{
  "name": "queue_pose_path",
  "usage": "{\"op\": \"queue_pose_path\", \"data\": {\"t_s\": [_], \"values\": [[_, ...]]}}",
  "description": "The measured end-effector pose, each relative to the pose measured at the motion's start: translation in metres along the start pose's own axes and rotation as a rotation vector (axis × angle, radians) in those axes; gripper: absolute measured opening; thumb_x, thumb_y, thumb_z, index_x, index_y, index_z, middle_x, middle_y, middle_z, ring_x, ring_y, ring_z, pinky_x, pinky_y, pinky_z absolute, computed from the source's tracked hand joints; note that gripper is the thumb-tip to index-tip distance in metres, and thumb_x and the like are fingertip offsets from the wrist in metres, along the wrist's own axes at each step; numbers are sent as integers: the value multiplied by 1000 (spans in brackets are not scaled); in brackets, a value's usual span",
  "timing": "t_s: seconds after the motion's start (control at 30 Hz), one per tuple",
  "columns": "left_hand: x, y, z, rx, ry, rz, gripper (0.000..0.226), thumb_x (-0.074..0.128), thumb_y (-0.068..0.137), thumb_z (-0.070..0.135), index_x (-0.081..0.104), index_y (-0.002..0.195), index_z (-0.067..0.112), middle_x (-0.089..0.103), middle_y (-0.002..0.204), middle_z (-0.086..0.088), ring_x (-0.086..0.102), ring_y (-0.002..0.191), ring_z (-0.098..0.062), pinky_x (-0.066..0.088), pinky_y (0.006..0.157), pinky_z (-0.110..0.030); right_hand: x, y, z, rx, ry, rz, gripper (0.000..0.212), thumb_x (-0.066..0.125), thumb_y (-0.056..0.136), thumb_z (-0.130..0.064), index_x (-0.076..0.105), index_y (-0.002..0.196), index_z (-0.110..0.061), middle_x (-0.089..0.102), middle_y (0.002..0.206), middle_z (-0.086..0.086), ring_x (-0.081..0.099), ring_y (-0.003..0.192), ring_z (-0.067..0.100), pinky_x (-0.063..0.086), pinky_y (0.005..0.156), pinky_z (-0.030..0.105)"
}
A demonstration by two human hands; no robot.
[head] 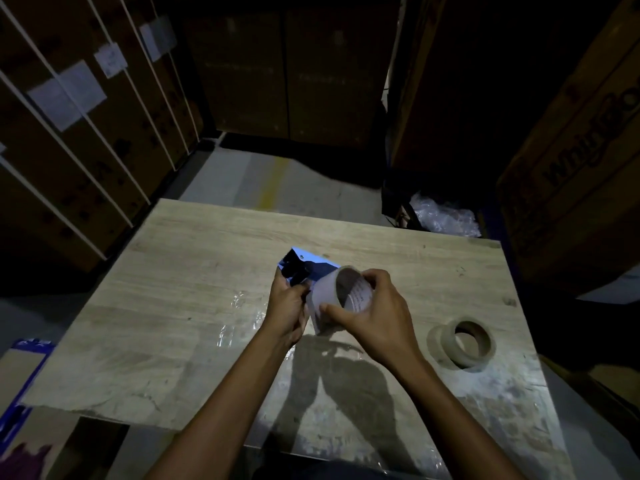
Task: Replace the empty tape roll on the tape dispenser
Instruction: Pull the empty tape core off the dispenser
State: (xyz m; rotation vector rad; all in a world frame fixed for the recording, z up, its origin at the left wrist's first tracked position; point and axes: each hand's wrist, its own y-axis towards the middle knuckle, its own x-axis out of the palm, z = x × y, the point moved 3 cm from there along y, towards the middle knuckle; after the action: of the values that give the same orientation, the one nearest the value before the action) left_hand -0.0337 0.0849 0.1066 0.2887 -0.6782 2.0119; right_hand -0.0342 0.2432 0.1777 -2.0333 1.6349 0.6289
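Above the middle of the wooden table (194,306) I hold a blue tape dispenser (303,266) with my left hand (289,306) wrapped around its handle. A pale tape roll (329,299) sits against the dispenser's side, its printed inner core facing me. My right hand (374,313) grips that roll, thumb on its outer face and fingers over its rim. A second roll (465,342), a thin brown ring that looks like a bare core, lies flat on the table to the right, apart from both hands.
Tall cardboard boxes with white straps (86,133) stand at the left, more boxes at the back and right (571,168). Crumpled clear plastic (446,216) lies beyond the table's far right corner. Plastic film scraps (239,323) stick to the tabletop. A blue-edged carton (20,375) sits at the lower left.
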Motion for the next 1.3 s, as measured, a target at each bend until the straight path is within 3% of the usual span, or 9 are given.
{"op": "queue_pose_path", "data": {"t_s": [0.1, 0.2, 0.47, 0.6, 0.7, 0.83, 0.97, 1.07, 1.3], "values": [[-4, 0, -2, -4, 55, 58, 49, 39, 88, -20, 56, 115, 17, 66, 104, -14, 66, 85, -27, 57, 67, -36, -10, 2, 3, 34, 168, -3, 72, 85, 65, -47, 48, 122, -23, 57, 110, -11, 58, 95, 9, 45, 71, 23], [-7, -1, -5, -32, 53, 69, 52, 39, 87, -20, 62, 107, 22, 69, 101, -13, 66, 85, -29, 53, 74, -40, -10, 6, 9, 107, 430, -54, 76, 80, 57, -57, 54, 119, -22, 61, 111, -8, 64, 95, 10, 51, 66, 22], [-2, -9, 1, -147, 10, 125, 44, 40, 88, -12, 59, 122, 9, 69, 93, -14, 67, 61, -22, 54, 60, -33, 15, 12, 22, 210, 778, -163, 49, 69, 77, -39, 65, 114, -7, 72, 107, 17, 71, 86, 25, 58, 69, 38], [0, -15, 9, -174, 7, 133, 42, 40, 93, -9, 56, 126, 9, 67, 93, -18, 66, 56, -21, 54, 50, -29, 22, 12, 21, 326, 991, -172, 53, 61, 78, -45, 68, 108, -2, 71, 98, 19, 67, 84, 31, 55, 68, 42], [0, -21, 13, -177, -10, 125, 39, 39, 96, -8, 55, 129, 7, 66, 90, -15, 63, 63, -24, 53, 46, -26, 27, 10, 16, 459, 1252, -218, 64, 53, 84, -52, 66, 120, -1, 71, 106, 20, 67, 88, 29, 54, 66, 34], [-1, -25, 17, -173, 50, 140, 36, 38, 96, -6, 56, 126, 5, 65, 86, -15, 60, 65, -26, 53, 46, -27, 32, 7, 11, 577, 1457, -285, 75, 42, 86, -59, 63, 117, 7, 66, 91, 19, 60, 71, 26, 41, 59, 29], [-4, -28, 20, -181, 63, 144, 34, 38, 96, -6, 58, 120, 7, 64, 84, -16, 60, 64, -27, 52, 44, -25, 37, 6, 5, 601, 1544, -298, 74, 41, 84, -58, 62, 113, 7, 64, 89, 20, 56, 67, 25, 37, 56, 28], [-5, -28, 20, -207, 61, 117, 33, 42, 95, -4, 60, 121, 6, 64, 84, -19, 60, 66, -32, 53, 55, -34, 39, 6, 3, 595, 1546, -308, 75, 40, 83, -58, 61, 115, 7, 63, 90, 20, 57, 67, 24, 40, 51, 26], [-20, -20, 19, -156, 214, 174, 25, 45, 96, -1, 68, 104, 6, 70, 86, -15, 64, 71, -29, 53, 64, -35, 43, 7, 2, 559, 1489, -292, 76, 41, 83, -59, 61, 117, 6, 64, 84, 17, 56, 67, 23, 36, 56, 28]]}}
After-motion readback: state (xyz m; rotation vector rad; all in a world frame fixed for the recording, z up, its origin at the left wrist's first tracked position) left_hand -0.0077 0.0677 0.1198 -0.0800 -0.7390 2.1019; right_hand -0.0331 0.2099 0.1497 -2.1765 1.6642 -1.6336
